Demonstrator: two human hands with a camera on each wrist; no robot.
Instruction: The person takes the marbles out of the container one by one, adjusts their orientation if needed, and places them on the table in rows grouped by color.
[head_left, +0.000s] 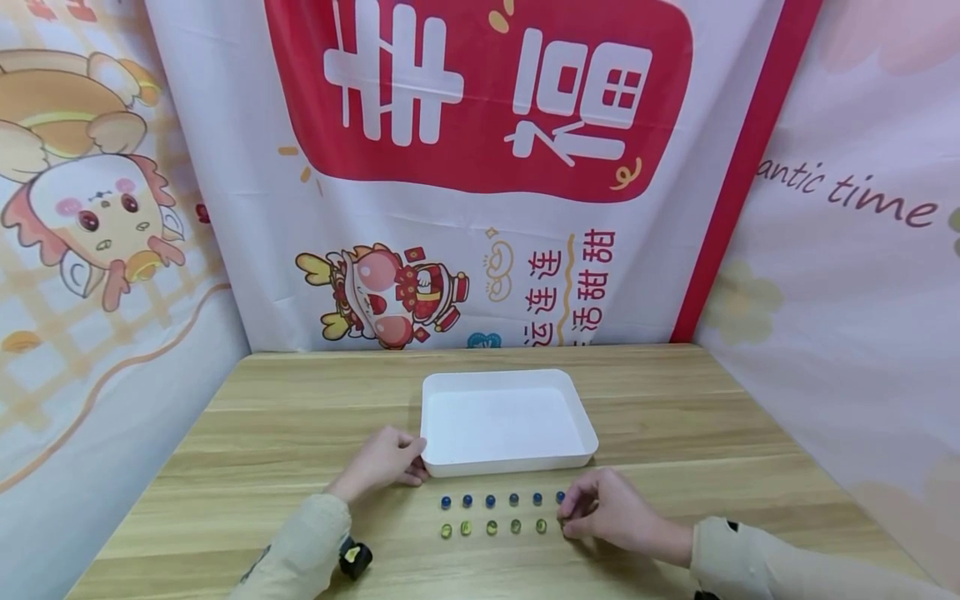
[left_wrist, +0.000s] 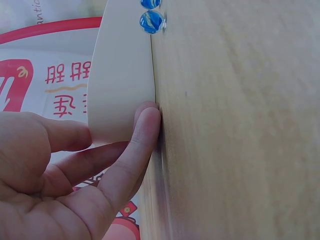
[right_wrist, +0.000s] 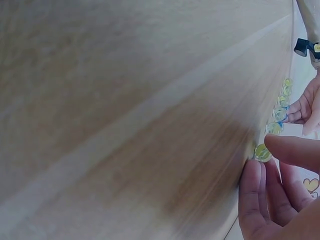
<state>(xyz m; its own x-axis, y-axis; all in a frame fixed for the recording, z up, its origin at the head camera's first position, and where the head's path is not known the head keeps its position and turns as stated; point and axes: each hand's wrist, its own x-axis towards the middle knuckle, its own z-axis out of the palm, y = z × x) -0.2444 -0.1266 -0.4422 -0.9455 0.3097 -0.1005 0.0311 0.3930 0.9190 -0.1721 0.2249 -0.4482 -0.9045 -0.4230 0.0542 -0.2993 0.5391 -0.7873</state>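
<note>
A shallow white tray (head_left: 510,467) lies on the table, and my left hand (head_left: 388,458) holds its near left corner. In the left wrist view, the thumb is at the rim of the tray (left_wrist: 122,75) and the fingertips are low on its wall by the tabletop. My right hand (head_left: 611,510) pinches a yellow-green glass marble (right_wrist: 262,152) between thumb and fingers, at the right end of the front row. Beside it are several yellow-green marbles (head_left: 492,527) in a line. Behind them runs a row of blue marbles (head_left: 491,502), the rightmost partly hidden by my right hand.
Both rows sit on the wooden table (head_left: 300,392) just in front of the tray. Printed cloth hangs (head_left: 480,192) behind the table and along both sides. A black strap device (head_left: 355,558) is worn at the left wrist.
</note>
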